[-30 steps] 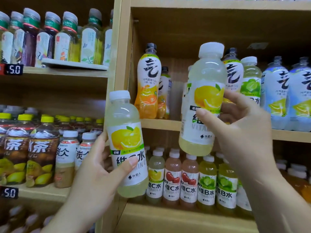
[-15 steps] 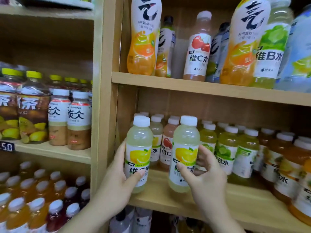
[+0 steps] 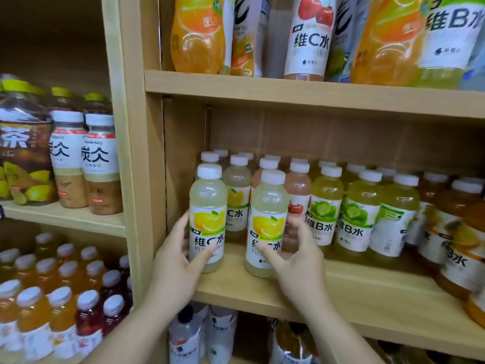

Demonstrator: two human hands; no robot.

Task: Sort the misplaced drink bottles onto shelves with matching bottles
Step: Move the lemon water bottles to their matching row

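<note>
Two lemon bottles, left one (image 3: pixel 208 219) and right one (image 3: pixel 267 224), are standing on the lower shelf (image 3: pixel 341 282) before matching stock; left hand (image 3: pixel 178 258) and right hand (image 3: pixel 296 258) are each clasping one (unreleased); a cherry bottle (image 3: pixel 309 38) is sitting above, apparently misplaced

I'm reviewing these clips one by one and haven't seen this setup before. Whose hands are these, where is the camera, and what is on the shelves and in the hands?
There is no machine here: a person works with bare hands, and one wide-angle camera on their head looks forward and down. The view bends at the edges because of that lens.

The left hand grips one lemon bottle, and the right hand grips a second lemon bottle. Both bottles stand upright at the front of a wooden shelf.

Behind them on that shelf stand rows of similar white-capped bottles: lemon, cherry, lime and orange ones further right. The shelf above holds larger orange bottles. The unit to the left holds tea bottles.
</note>
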